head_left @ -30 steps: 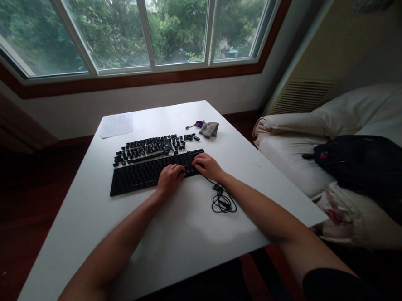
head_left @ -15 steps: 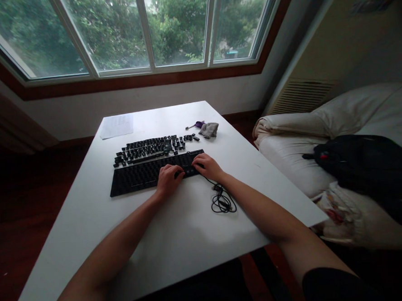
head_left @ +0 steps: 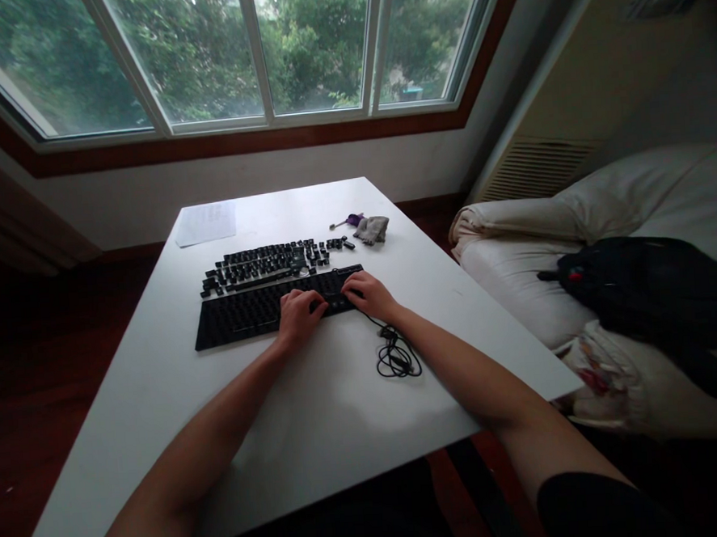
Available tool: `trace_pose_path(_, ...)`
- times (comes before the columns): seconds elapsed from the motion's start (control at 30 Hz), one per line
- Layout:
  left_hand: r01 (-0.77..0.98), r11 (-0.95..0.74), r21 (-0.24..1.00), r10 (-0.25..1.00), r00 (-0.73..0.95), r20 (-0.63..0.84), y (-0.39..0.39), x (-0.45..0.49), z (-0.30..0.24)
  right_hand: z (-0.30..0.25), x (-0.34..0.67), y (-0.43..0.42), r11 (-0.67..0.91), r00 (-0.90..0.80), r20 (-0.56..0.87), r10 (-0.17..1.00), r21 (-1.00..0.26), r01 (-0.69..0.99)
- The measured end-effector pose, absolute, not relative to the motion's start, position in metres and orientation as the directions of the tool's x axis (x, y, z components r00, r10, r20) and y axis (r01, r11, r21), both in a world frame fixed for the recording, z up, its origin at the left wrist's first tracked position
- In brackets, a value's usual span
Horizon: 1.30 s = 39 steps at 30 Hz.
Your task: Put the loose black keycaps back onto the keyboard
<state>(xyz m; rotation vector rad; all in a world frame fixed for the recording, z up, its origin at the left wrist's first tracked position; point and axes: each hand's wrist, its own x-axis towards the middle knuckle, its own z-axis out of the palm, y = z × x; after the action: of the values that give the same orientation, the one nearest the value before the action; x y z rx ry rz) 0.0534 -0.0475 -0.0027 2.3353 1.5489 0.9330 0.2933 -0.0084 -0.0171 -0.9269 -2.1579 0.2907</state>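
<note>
A black keyboard (head_left: 240,318) lies at a slant on the white table (head_left: 272,444). My left hand (head_left: 299,313) rests over its front edge, right of the middle, with curled fingers drawn toward the thumb. Close by on the right, my right hand (head_left: 369,294) bends over the keyboard's right end, its fingers also closed in toward the thumb. Whatever the fingertips of either hand grip is too small and dark to make out. Behind the keyboard, loose black keycaps (head_left: 261,262) stand in rough rows. The keyboard's cable (head_left: 397,357) is coiled beside my right forearm.
A grey crumpled cloth (head_left: 371,230) and a purple-handled brush-like tool (head_left: 354,219) lie at the back right. A sheet of paper (head_left: 206,223) is at the far left corner. Right of the table, a black bag (head_left: 651,287) sits on a pale sofa (head_left: 516,267).
My left hand's fingers have shifted slightly on the keyboard. My right hand stays almost in place. The whole view has moved a little; keycaps and cable lie as before.
</note>
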Motion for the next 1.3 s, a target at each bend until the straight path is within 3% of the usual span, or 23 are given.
trace_pose_path(0.53,0.735,-0.571,0.366,0.808,0.426,0.406,-0.0532,0.0552,0.0015,-0.0142,0.2928,-0.0098,0.713,-0.46,0.55,0.697,-0.466,0.524)
trace_pose_path(0.93,0.718,-0.552,0.423,0.826,0.401,0.397,-0.0512,0.0528,-0.002,-0.0177,0.2938,-0.0078,0.718,-0.459,0.558,0.692,-0.461,0.522)
trace_pose_path(1.3,0.764,-0.547,0.341,0.817,0.399,0.417,-0.053,0.0555,-0.001,-0.0169,0.2936,-0.0082,0.72,-0.463,0.555,0.691,-0.463,0.517)
